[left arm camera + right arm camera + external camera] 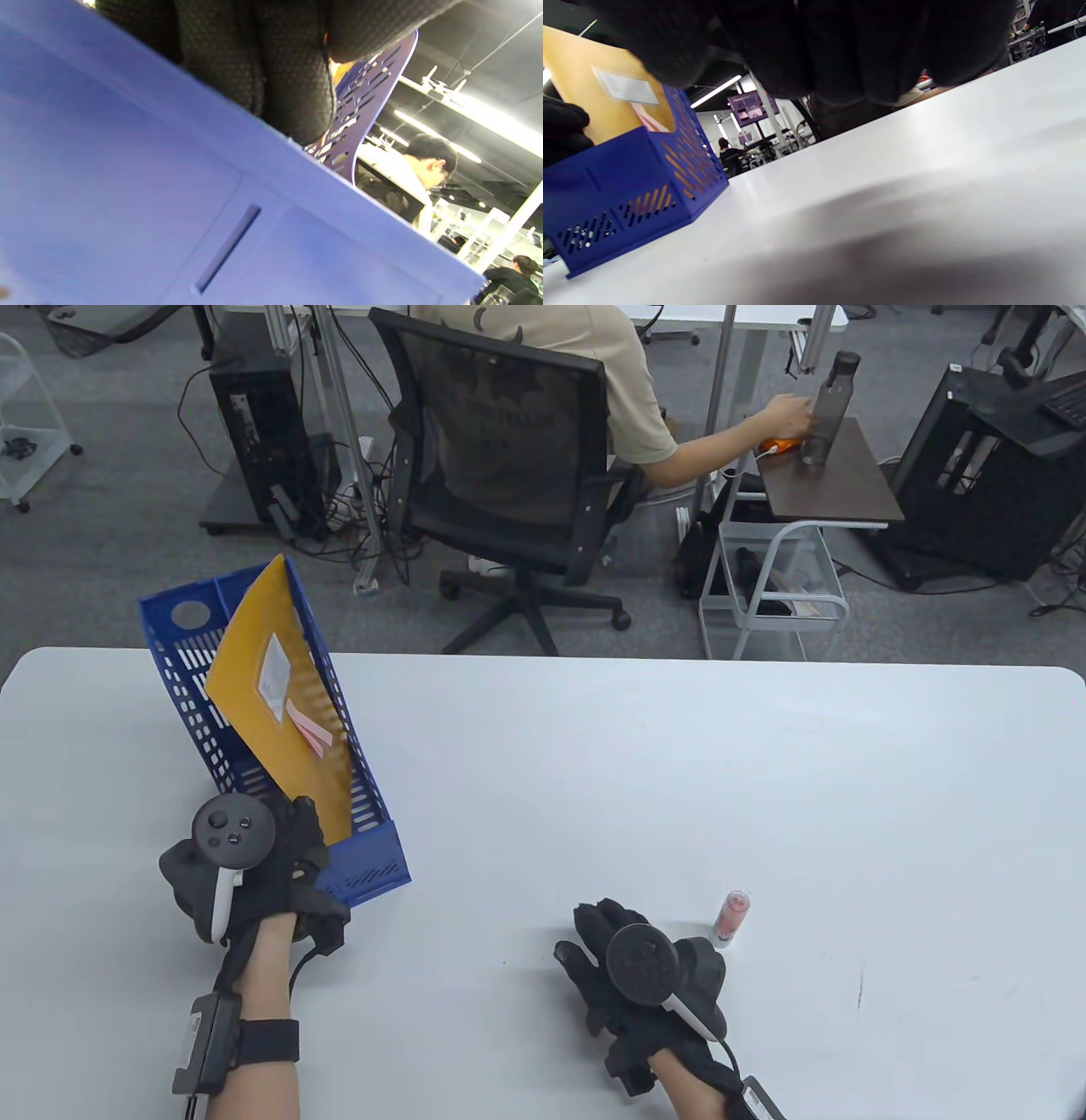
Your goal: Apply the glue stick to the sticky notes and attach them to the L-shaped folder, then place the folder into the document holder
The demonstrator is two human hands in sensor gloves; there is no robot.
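Yellow plastic L-shaped folder [280, 704] leaning in blue slotted document holder [373, 848] | left hand [246, 865] fingers pinching folder's corner | right hand [645, 967] relaxed | advice: ease folder fully down.

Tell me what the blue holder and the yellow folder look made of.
Holder: rigid moulded plastic, going by its slotted walls and faint sheen.
Folder: thin sheet, plastic or card; it stands stiff, matte yellow, with notes stuck on. Cannot tell which.

Grey carpet floor [110, 560]. Black mesh office chair [501, 458], occupied by a seated person [594, 373]. Computer towers [263, 432] beside desks. Ceiling strip lights [488, 114] on.
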